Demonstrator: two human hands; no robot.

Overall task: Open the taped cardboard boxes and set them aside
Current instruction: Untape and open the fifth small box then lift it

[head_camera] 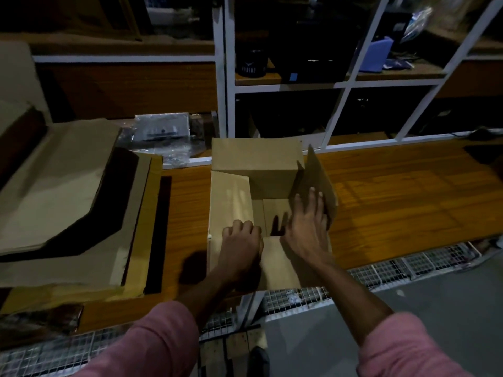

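A brown cardboard box (255, 161) stands on the wooden table (394, 191) in front of me, its top flaps partly spread and its inside showing. My left hand (241, 240) has its fingers curled over the inner edge of the left flap (230, 202). With straight fingers my right hand (307, 221) presses flat against the right flap (315, 175), which stands raised and leans outward. The far flap stands upright and the near flap (277, 265) lies under my wrists.
A stack of flattened and opened cardboard boxes (62, 191) fills the table's left side. White shelving (228, 85) with dark items, a blue container (377, 54) and plastic-wrapped goods (163, 129) stands behind. A wire mesh (381, 270) runs below the table's front edge.
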